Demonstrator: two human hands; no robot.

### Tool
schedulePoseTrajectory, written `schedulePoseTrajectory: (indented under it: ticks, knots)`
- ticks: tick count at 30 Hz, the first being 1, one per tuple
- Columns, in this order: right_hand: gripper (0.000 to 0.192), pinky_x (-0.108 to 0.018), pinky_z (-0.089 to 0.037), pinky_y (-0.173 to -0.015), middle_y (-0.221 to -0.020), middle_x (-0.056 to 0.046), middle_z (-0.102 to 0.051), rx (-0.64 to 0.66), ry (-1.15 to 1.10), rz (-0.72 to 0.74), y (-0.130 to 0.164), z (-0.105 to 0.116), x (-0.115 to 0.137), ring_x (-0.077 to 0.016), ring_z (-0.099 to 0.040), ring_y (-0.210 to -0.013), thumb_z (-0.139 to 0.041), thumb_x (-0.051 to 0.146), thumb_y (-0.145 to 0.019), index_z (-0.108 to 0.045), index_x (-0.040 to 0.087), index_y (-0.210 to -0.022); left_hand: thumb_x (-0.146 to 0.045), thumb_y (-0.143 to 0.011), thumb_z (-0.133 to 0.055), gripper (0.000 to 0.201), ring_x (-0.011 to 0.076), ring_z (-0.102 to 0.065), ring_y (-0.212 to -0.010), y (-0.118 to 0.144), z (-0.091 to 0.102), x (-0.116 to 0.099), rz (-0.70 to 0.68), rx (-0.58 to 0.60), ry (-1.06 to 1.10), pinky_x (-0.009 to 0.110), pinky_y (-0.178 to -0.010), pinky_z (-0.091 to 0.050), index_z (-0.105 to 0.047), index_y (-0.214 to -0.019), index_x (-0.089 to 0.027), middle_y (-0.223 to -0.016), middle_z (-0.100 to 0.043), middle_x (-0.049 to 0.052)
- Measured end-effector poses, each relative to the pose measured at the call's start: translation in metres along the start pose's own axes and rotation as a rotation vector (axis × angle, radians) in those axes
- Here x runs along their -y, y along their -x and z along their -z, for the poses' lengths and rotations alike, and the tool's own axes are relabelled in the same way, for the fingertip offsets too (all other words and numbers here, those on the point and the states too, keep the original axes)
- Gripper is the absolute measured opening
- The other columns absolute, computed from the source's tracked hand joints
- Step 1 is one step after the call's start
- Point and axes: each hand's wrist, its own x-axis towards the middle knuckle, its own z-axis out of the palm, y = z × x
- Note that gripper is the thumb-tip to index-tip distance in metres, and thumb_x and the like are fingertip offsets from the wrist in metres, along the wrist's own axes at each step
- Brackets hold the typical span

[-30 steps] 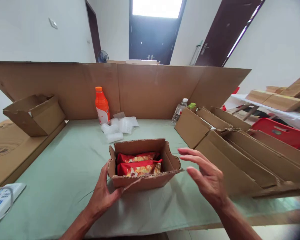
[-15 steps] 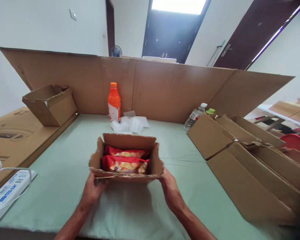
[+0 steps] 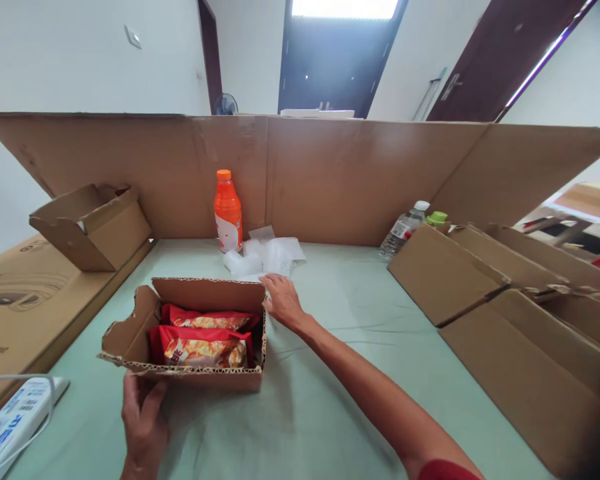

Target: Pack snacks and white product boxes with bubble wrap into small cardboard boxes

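Note:
An open cardboard box [image 3: 215, 380] sits at the centre left of the cloth-covered table, turned slightly. Inside it lie two red snack packets, the front packet [image 3: 205, 348] and the back packet [image 3: 207, 319], side by side. My left hand [image 3: 145, 417] grips the front left corner from below, thumb and fingers against the cardboard. At the back right corner, my right hand [image 3: 283, 301] holds the box edge, its fingers curving over behind the rear wall. Just beyond that hand lies crumpled white bubble wrap [image 3: 270, 253]. Next to the wrap stands an orange bottle [image 3: 228, 217].
Several cardboard boxes [image 3: 500, 333] stand on the right, with a clear bottle [image 3: 404, 232] and a green-capped bottle [image 3: 437, 219] behind them. On the left are a small open box [image 3: 115, 237], a large flat carton [image 3: 40, 300] and a power strip [image 3: 17, 423]. A cardboard panel [image 3: 330, 180] spans the back.
The box with its packets has moved left and turned slightly. My right hand has shifted from its front right corner to the back right corner. My left hand has moved left with it.

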Motion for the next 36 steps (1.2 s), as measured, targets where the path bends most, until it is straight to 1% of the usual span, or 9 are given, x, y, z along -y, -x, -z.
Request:
schedulePoseTrajectory:
  ticks: [4, 7, 10, 14, 19, 23, 27, 30, 36]
  knots:
    - [0.032, -0.049, -0.039, -0.104, -0.133, -0.016, -0.061, 0.022, 0.065, 0.105, -0.032, -0.01, 0.005, -0.0328, -0.051, -0.124, -0.058, 0.006, -0.081, -0.069, 0.017, -0.109, -0.047, -0.069, -0.076, 0.044, 0.0194, -0.056, -0.083, -0.003, 0.001, 0.002, 0.099, -0.025, 0.05, 0.029, -0.076, -0.044, -0.058, -0.101, -0.023, -0.088, -0.06, -0.001]
    - [0.024, -0.049, -0.035, -0.108, -0.136, -0.015, -0.06, 0.008, 0.092, 0.146, -0.017, 0.0, 0.003, -0.0327, -0.046, -0.131, -0.061, 0.01, -0.08, -0.069, 0.017, -0.1, -0.046, -0.067, -0.077, 0.044, 0.0184, -0.056, -0.081, -0.004, 0.003, 0.003, 0.11, -0.025, 0.078, 0.028, -0.074, -0.044, -0.057, -0.1, -0.024, -0.086, -0.059, -0.002]
    - [0.022, -0.053, -0.035, -0.107, -0.144, -0.017, -0.054, -0.076, 0.116, 0.121, 0.033, 0.025, -0.01, -0.0347, -0.042, -0.136, -0.06, 0.009, -0.076, -0.066, 0.017, -0.095, -0.045, -0.071, -0.076, 0.038, 0.0174, -0.054, -0.08, -0.002, 0.004, 0.002, 0.072, 0.001, 0.057, 0.028, -0.074, -0.043, -0.058, -0.097, -0.023, -0.084, -0.059, -0.003]
    - [0.018, -0.049, -0.042, -0.102, -0.14, -0.015, -0.059, -0.094, 0.002, 0.123, 0.124, 0.06, -0.029, -0.0312, -0.053, -0.129, -0.056, 0.01, -0.072, -0.058, 0.021, -0.085, -0.041, -0.072, -0.076, 0.036, 0.0158, -0.052, -0.08, -0.002, 0.002, 0.0, 0.044, 0.007, 0.113, 0.028, -0.077, -0.042, -0.06, -0.097, -0.022, -0.087, -0.059, -0.002]
    - [0.011, -0.045, -0.047, -0.099, -0.131, -0.011, -0.066, 0.004, -0.353, -0.098, 0.185, 0.062, -0.015, -0.0275, -0.061, -0.121, -0.055, 0.016, -0.074, -0.054, 0.024, -0.082, -0.04, -0.07, -0.075, 0.036, 0.0169, -0.054, -0.082, -0.002, 0.002, 0.001, 0.042, 0.001, 0.114, 0.03, -0.085, -0.044, -0.061, -0.098, -0.022, -0.084, -0.058, -0.003]
    - [0.006, -0.04, -0.051, -0.093, -0.121, -0.01, -0.07, 0.003, -0.642, -0.244, 0.175, 0.037, 0.011, -0.0266, -0.066, -0.111, -0.058, 0.023, -0.077, -0.054, 0.023, -0.082, -0.044, -0.069, -0.074, 0.042, 0.0202, -0.058, -0.084, 0.006, 0.0, -0.006, 0.089, 0.077, 0.002, 0.032, -0.083, -0.047, -0.062, -0.103, -0.021, -0.087, -0.063, -0.002]
    - [0.044, -0.037, -0.052, -0.093, -0.12, -0.009, -0.07, -0.011, -0.727, -0.169, 0.158, 0.017, 0.014, -0.0257, -0.067, -0.108, -0.062, 0.023, -0.073, -0.058, 0.022, -0.117, -0.045, -0.065, -0.077, 0.054, 0.0221, -0.061, -0.09, 0.01, -0.016, -0.018, 0.111, 0.221, -0.075, 0.032, -0.08, -0.049, -0.058, -0.109, -0.02, -0.098, -0.067, 0.003]
    - [0.056, -0.038, -0.052, -0.096, -0.126, -0.009, -0.069, -0.019, -0.664, -0.155, 0.147, 0.017, -0.001, -0.0268, -0.066, -0.111, -0.058, 0.024, -0.076, -0.055, 0.021, -0.132, -0.045, -0.063, -0.077, 0.054, 0.0222, -0.062, -0.086, 0.005, -0.042, -0.022, 0.064, 0.278, -0.144, 0.033, -0.076, -0.05, -0.056, -0.105, -0.02, -0.093, -0.066, 0.003]
    - [0.055, -0.038, -0.054, -0.094, -0.117, -0.007, -0.074, -0.078, -0.408, -0.271, 0.105, 0.034, -0.038, -0.0248, -0.069, -0.106, -0.048, 0.014, -0.078, -0.059, 0.02, -0.132, -0.041, -0.066, -0.072, 0.053, 0.0245, -0.062, -0.097, -0.026, -0.116, -0.014, -0.06, 0.359, -0.149, 0.037, -0.086, -0.05, -0.054, -0.111, -0.018, -0.098, -0.064, 0.006]
